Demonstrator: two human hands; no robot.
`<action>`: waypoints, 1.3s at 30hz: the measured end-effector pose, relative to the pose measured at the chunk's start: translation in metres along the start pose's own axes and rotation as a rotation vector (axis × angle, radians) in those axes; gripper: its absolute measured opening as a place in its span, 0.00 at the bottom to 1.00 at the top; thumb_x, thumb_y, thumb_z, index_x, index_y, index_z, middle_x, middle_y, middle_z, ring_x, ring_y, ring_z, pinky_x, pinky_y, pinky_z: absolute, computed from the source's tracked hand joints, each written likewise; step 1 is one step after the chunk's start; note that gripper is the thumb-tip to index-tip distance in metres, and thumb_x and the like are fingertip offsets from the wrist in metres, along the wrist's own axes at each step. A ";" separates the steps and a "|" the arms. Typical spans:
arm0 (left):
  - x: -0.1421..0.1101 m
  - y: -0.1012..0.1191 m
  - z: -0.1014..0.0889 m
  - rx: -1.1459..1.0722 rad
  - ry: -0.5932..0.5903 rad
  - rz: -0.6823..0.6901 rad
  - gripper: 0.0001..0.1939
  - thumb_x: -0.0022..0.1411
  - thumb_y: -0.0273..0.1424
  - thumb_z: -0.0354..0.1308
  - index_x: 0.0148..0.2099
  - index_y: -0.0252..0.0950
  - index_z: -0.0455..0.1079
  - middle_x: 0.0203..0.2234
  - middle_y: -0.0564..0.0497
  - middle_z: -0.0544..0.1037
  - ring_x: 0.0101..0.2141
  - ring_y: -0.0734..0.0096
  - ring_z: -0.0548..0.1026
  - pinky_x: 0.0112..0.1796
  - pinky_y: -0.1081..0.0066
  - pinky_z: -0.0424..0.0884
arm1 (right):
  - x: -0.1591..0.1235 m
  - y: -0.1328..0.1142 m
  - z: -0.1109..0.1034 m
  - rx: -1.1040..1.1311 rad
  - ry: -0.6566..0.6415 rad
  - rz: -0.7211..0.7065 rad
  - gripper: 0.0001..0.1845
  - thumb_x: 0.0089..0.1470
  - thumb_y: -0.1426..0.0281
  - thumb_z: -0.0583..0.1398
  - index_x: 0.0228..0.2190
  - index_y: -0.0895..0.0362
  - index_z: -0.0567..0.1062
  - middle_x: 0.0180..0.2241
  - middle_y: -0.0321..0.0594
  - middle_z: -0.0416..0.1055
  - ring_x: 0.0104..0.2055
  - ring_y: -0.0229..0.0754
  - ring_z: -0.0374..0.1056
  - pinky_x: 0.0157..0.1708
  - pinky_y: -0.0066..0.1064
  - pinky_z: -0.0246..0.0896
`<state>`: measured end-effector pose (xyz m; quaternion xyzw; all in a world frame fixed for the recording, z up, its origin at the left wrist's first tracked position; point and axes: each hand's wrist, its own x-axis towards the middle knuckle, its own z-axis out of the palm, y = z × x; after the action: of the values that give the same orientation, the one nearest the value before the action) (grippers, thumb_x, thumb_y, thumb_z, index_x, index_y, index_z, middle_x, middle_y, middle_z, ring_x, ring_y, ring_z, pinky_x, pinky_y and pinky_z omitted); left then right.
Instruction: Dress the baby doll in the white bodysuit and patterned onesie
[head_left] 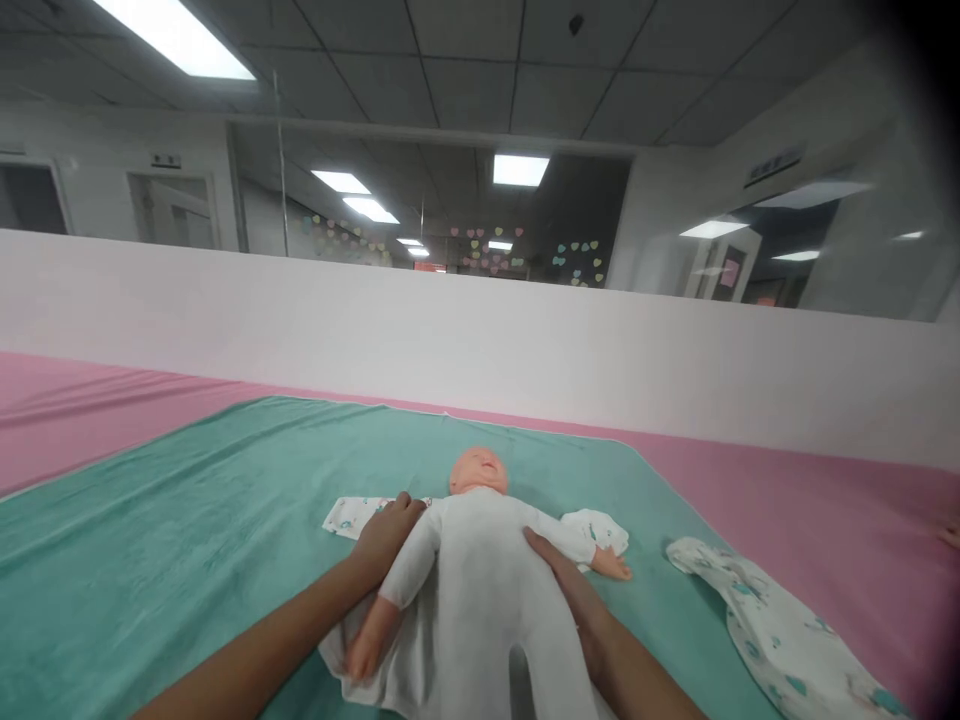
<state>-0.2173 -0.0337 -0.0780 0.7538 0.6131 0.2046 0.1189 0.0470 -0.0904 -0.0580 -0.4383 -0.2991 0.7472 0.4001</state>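
Note:
A baby doll (484, 560) in a white body suit lies on its back, head away from me, its arms spread out. Under it is a white garment with printed sleeves; one sleeve (352, 515) shows at the left and the other (596, 527) at the right. My left hand (391, 535) rests over the left sleeve against the doll's upper arm, with bent fingers whose tips are hidden. Along the doll's right-hand side, my right hand (566, 580) grips the torso, thumb on the chest and the other fingers out of sight.
Beneath everything spreads a green sheet (225, 500) over a pink cover (795, 520). A printed white cloth (787, 620) lies to the right. Part of another person's hand (949, 535) shows at the right edge. A low white wall (450, 340) stands behind, with windows above.

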 end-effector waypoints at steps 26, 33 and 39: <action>-0.014 0.002 -0.027 -0.933 0.176 -0.317 0.14 0.52 0.40 0.54 0.24 0.37 0.58 0.17 0.58 0.63 0.22 0.74 0.63 0.23 0.75 0.58 | -0.012 -0.034 -0.042 0.100 0.114 -0.197 0.26 0.43 0.62 0.64 0.45 0.60 0.71 0.39 0.51 0.75 0.38 0.54 0.72 0.33 0.37 0.69; -0.016 0.001 -0.022 -1.364 0.163 -0.270 0.13 0.51 0.41 0.59 0.29 0.36 0.63 0.25 0.55 0.69 0.28 0.71 0.67 0.29 0.73 0.63 | -0.017 -0.034 -0.029 0.081 0.156 -0.182 0.26 0.43 0.62 0.64 0.44 0.59 0.71 0.38 0.50 0.75 0.40 0.54 0.71 0.36 0.38 0.69; -0.021 0.020 -0.019 -1.391 0.068 -0.214 0.16 0.52 0.42 0.59 0.27 0.36 0.60 0.22 0.57 0.65 0.25 0.76 0.64 0.28 0.76 0.61 | -0.001 -0.004 -0.013 0.127 0.140 -0.242 0.29 0.43 0.64 0.65 0.48 0.58 0.68 0.43 0.46 0.73 0.44 0.51 0.69 0.42 0.38 0.68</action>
<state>-0.2117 -0.0598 -0.0559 0.4315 0.4141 0.5600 0.5734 0.0608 -0.0881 -0.0601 -0.4239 -0.2731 0.6784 0.5343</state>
